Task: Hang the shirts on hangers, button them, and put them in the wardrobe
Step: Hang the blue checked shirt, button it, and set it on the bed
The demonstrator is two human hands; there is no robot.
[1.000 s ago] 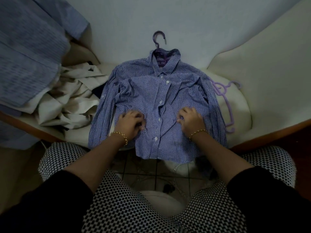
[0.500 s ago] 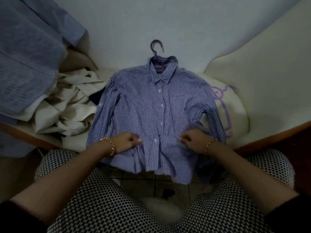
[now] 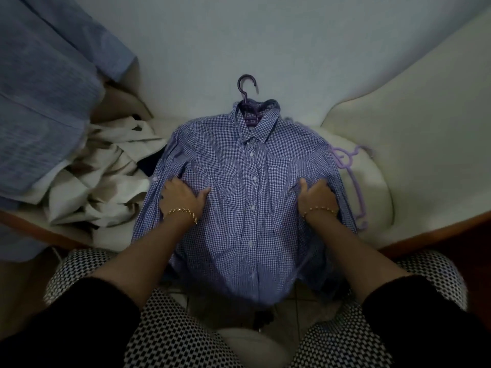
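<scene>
Checked shirt is laid flat on the cream cushion, a purple hanger lodged in its collar. It is pressed by the left hand and right hand, thumbs spread; whether the fingers grip cannot be told.
</scene>
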